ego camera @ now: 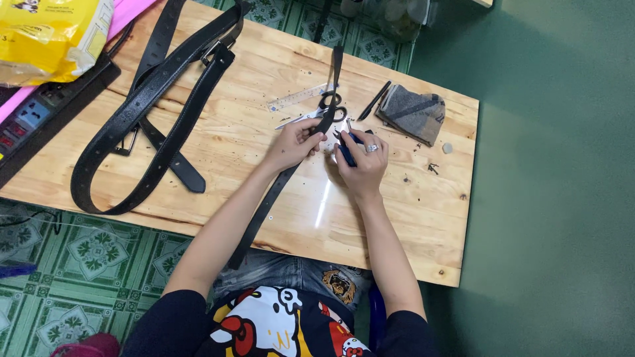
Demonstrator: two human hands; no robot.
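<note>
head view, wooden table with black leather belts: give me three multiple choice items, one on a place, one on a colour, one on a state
1. Where do the black-handled scissors lie?
A. on the floor
B. on the wooden table, beyond the hands
C. in the lap

2. What colour are the handles of the pliers-like tool in the right hand?
A. blue
B. red
C. white

3. What is the left hand doing?
A. lying flat and empty
B. pinching the narrow black leather strap
C. holding the folded grey cloth

Answers: 1 B, the scissors rest past the fingers; 2 A, blue shows under the fingers; 3 B, its fingers close on the strap.
</note>
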